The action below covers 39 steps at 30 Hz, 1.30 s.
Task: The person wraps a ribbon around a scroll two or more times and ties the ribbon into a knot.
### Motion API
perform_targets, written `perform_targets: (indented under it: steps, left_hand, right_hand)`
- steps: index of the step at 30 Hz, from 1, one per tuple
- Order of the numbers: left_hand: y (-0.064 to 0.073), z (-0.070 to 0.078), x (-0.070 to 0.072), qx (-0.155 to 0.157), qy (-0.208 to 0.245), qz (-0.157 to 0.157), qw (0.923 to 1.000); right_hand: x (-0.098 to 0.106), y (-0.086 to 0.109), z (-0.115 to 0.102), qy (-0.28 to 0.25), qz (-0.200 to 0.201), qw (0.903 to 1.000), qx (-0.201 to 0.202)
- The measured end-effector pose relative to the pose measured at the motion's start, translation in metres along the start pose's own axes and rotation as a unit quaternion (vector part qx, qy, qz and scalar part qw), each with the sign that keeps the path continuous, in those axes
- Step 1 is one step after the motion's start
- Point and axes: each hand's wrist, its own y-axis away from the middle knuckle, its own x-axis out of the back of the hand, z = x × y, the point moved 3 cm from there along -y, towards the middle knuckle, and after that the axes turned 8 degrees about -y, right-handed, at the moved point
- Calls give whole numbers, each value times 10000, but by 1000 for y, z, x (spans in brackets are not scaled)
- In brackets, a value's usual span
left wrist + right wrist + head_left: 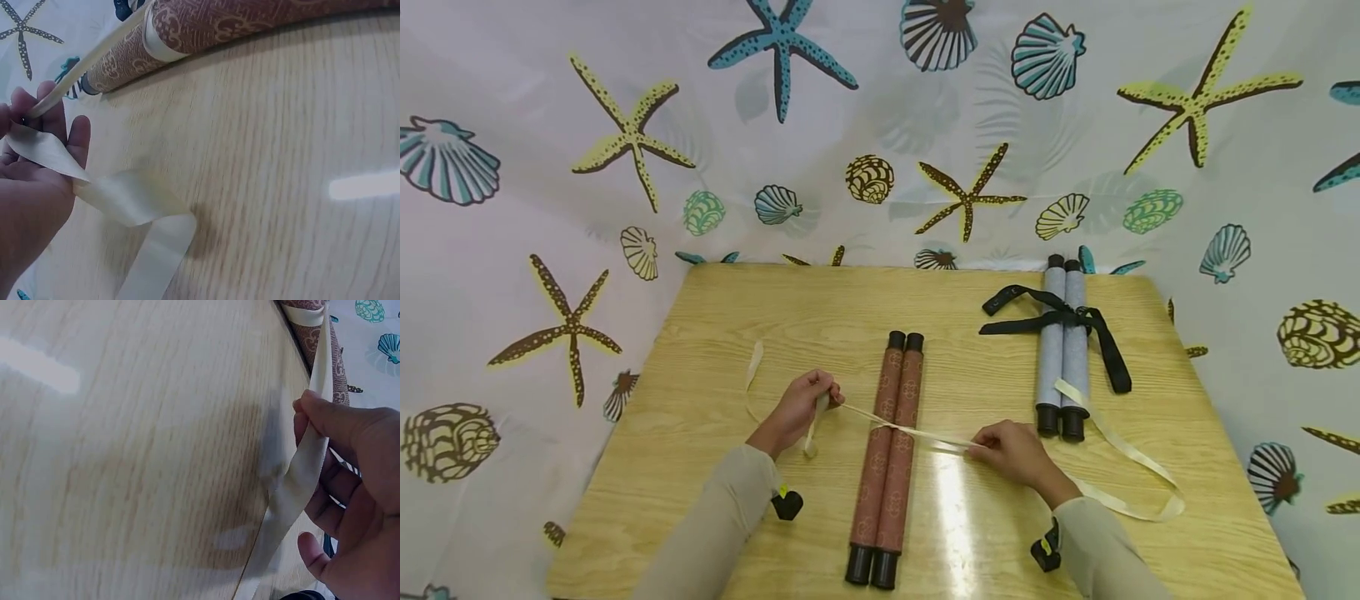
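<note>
A red-brown patterned scroll (870,500), rolled from both ends into two side-by-side rolls with black end knobs, lies lengthwise on the table. A cream ribbon (128,197) circles its middle and crosses on top. To the left of the scroll, my left hand (801,406) pinches one length of the ribbon, the loose tail hanging below and trailing onto the table. On the other side my right hand (1017,454) pinches the other length between thumb and forefinger, as the right wrist view shows. Between the hands the ribbon (321,369) runs taut and narrow across the rolls.
At the back right lies a second, grey-blue scroll (1051,367), tied with a black ribbon (1112,354) in a bow. One cream tail crosses its lower end and loops over the wooden table (760,308). Behind hangs a seashell-and-starfish cloth (827,217).
</note>
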Motion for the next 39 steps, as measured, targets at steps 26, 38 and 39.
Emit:
perform_targets:
  steps: [26,38,39]
  left_hand:
    - [0,18,-15,-444,-417,72,9981]
    - [3,-16,6,0,-868,535,9948]
    - [2,-15,5,-11,-887,549,9945]
  right_hand:
    - [18,-26,-26,-6330,-967,7640,795]
    - [-3,-12,11,-5425,-576,8366,-501]
    - [-2,-13,11,-5368,-487,8403,-577]
